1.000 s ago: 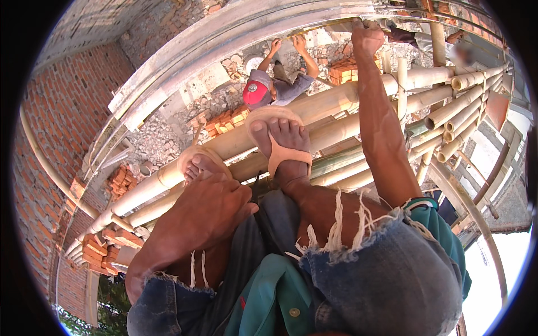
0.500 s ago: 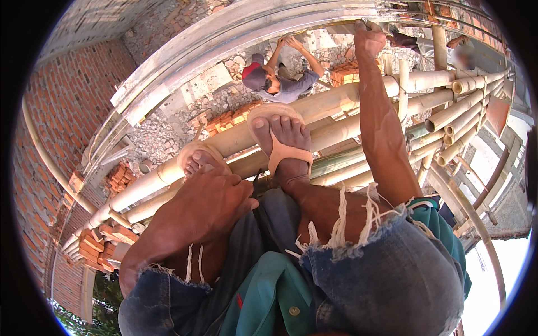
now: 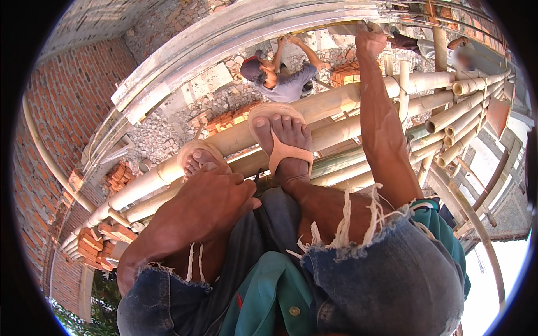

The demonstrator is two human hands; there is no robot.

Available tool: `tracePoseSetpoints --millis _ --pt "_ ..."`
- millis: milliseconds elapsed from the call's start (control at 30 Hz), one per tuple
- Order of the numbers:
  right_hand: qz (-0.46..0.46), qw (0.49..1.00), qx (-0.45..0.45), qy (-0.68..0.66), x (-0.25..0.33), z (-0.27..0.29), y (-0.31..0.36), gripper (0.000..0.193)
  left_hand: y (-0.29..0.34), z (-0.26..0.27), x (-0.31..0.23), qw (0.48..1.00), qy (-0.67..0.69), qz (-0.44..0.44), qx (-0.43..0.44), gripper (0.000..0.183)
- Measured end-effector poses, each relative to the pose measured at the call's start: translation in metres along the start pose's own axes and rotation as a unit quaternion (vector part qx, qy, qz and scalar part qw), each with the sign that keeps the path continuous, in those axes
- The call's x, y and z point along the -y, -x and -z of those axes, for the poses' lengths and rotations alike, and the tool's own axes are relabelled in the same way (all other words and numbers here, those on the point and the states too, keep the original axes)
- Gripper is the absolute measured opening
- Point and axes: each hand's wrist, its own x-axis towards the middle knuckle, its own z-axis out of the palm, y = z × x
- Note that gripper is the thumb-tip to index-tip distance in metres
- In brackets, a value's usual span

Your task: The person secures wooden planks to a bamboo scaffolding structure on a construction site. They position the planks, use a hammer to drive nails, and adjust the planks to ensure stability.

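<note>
My right hand [image 3: 370, 41] is stretched far out at the long pale beam [image 3: 224, 40], its fingers closed at the lower edge. A thin yellow strip that looks like a measuring tape [image 3: 330, 24] runs along that edge into my fingers. Below, a co-worker in a dark cap [image 3: 255, 69] reaches both hands [image 3: 287, 41] up to the same edge, left of my hand. My left hand [image 3: 221, 190] rests over my left shin with its fingers curled. A small dark tip [image 3: 258, 175] shows beside these fingers; what they hold is hidden.
My sandalled feet [image 3: 288, 131] stand on bamboo poles [image 3: 330, 106] high above rubble [image 3: 162, 140]. More poles [image 3: 457, 120] are bundled at the right. Bricks [image 3: 101, 246] are stacked at the lower left, by a brick wall [image 3: 73, 95]. Another person [image 3: 465, 59] is at the far right.
The co-worker below has turned and tilted the head, and the cap has shifted slightly left. My two hands stay nearly where they were.
</note>
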Motion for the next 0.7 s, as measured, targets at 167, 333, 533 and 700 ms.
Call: tracePoseSetpoints --millis 167,333,533,700 --pt "0.007 1.0 -0.002 -0.012 0.0 0.0 0.0 0.03 0.002 -0.004 -0.001 0.999 -0.004 -0.006 -0.04 0.037" --pt "-0.008 1.0 0.002 -0.021 -0.001 0.0 0.0 0.031 -0.002 -0.005 0.001 1.0 -0.021 -0.011 -0.02 0.037" --pt "0.002 1.0 -0.005 -0.022 -0.01 -0.006 -0.006 0.031 -0.003 -0.003 0.004 1.0 -0.027 -0.01 0.007 0.037" --pt "-0.02 0.998 0.011 -0.056 -0.016 -0.01 -0.008 0.029 -0.003 -0.004 0.004 0.999 -0.035 -0.009 -0.001 0.037"
